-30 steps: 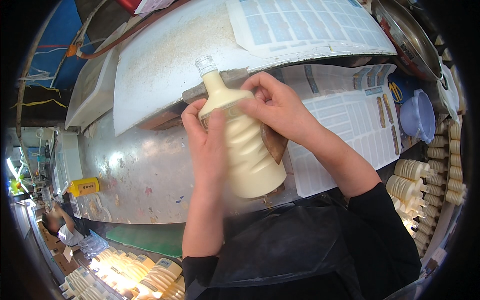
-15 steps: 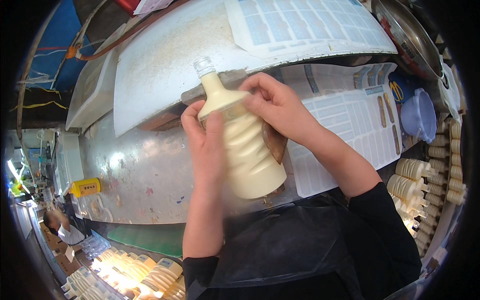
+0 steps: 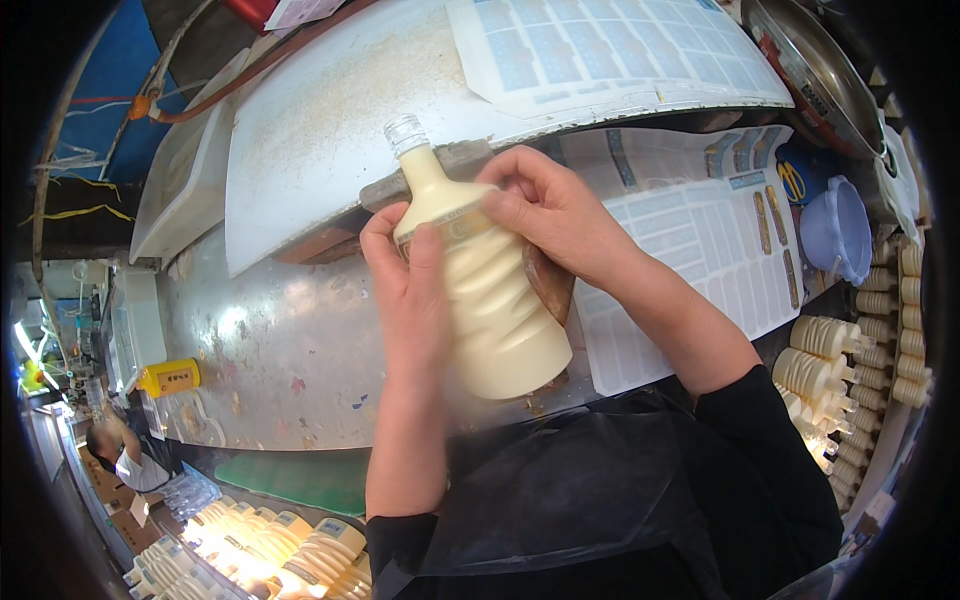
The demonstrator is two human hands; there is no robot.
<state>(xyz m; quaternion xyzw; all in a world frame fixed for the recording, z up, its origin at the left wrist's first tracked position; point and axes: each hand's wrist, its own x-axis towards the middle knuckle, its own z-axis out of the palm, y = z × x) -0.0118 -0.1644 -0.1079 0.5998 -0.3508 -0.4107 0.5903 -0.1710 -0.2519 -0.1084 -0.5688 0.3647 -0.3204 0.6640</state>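
Note:
A cream-coloured bottle (image 3: 500, 300) with a clear threaded neck and slanting ridges lies tilted over the worktable, its neck pointing up and slightly left. A narrow patterned band (image 3: 455, 226) runs round its shoulder. My left hand (image 3: 405, 255) grips the shoulder's left side, thumb on the front near the band and fingers bent round the side. On the other side, my right hand (image 3: 540, 205) is closed at the shoulder, thumb pressing by the band's right end. Its fingertips are partly hidden. A brown block (image 3: 549, 283) shows behind the bottle, beneath my right wrist.
Sheets of blue decals (image 3: 600, 50) lie on the white board; another printed sheet (image 3: 690, 270) lies at right. Beyond are a lilac bucket (image 3: 838, 232), yellow-handled scissors (image 3: 792, 182) and a metal basin (image 3: 820, 70). A yellow bottle (image 3: 170, 377) and rows of cream bottles (image 3: 320, 550) stand left; a person sits beyond.

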